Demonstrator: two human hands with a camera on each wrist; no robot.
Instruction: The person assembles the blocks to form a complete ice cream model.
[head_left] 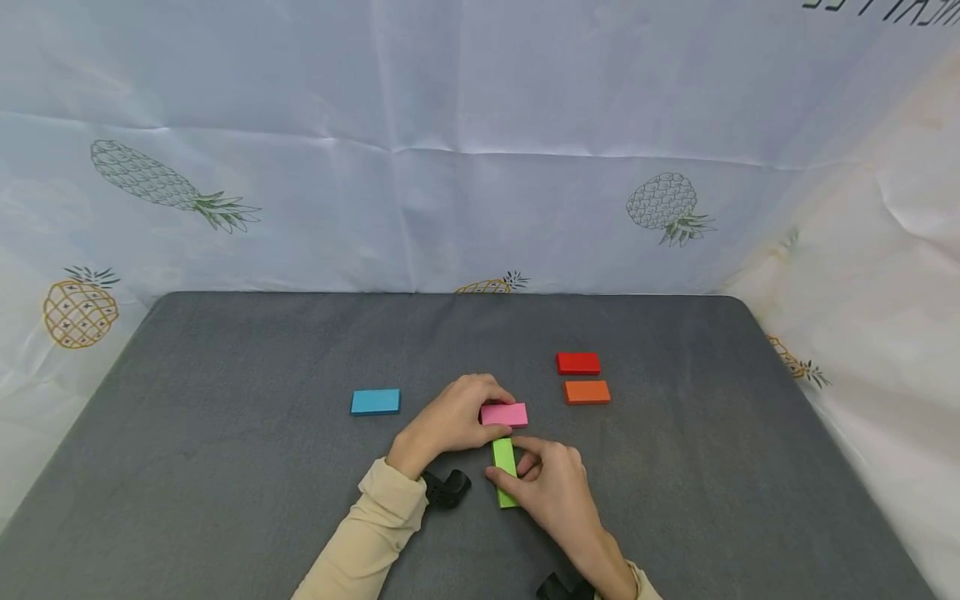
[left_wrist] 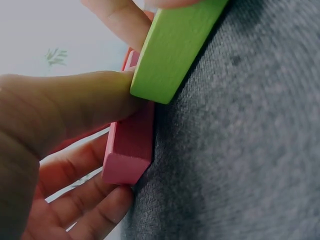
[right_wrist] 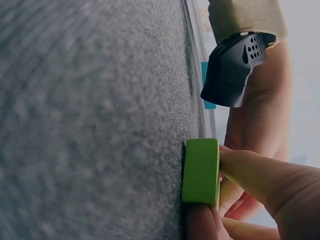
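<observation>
A pink block (head_left: 504, 415) lies flat near the middle of the grey table, its long side running left to right. My left hand (head_left: 459, 414) pinches it between the thumb on the near side and fingers on the far side. Just in front of it is a light green block (head_left: 505, 473), set lengthwise toward me. My right hand (head_left: 551, 483) grips the green block, thumb on its left and index finger at its far end. In the left wrist view, the green block (left_wrist: 175, 50) hides part of the pink block (left_wrist: 131, 145), and the left thumb lies between them.
A blue block (head_left: 376, 402) lies to the left of the left hand. At the back right, a red block (head_left: 578, 363) sits just behind an orange block (head_left: 587, 392). A pineapple-print cloth (head_left: 420, 217) hangs behind the table (head_left: 225, 467).
</observation>
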